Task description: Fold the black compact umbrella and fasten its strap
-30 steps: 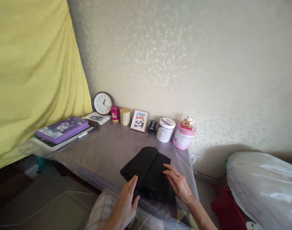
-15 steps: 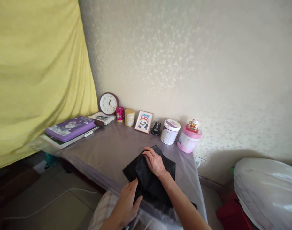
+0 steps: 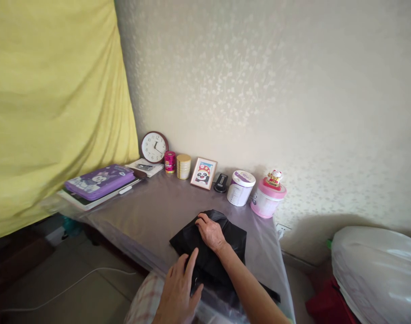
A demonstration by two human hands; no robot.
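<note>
A piece of black fabric (image 3: 230, 236) with angular corners and creases lies near the front of the table; its exact kind cannot be made out. My right hand (image 3: 209, 231) rests on top of it, fingers bent and closed on the cloth. Lower left, my left hand (image 3: 180, 283) is open, thumb and fingers spread, beside the fabric's near edge. A small shiny ring-like spot shows on the dark cloth by the left thumb. At the right, a narrow black strip (image 3: 271, 292) sticks out past my right forearm. The forearm hides part of the fabric.
Along the wall stand a clock (image 3: 154, 147), a pink can (image 3: 169, 162), a yellow container (image 3: 183, 166), a panda picture frame (image 3: 203, 173), a black object (image 3: 221, 183), a white tub (image 3: 239, 191) and a pink tub (image 3: 265, 202). A purple case (image 3: 100, 182) lies left.
My left hand has come away from the fabric and its fingers have spread. My right hand has moved slightly down and left, and the raised fold under it now lies flatter.
</note>
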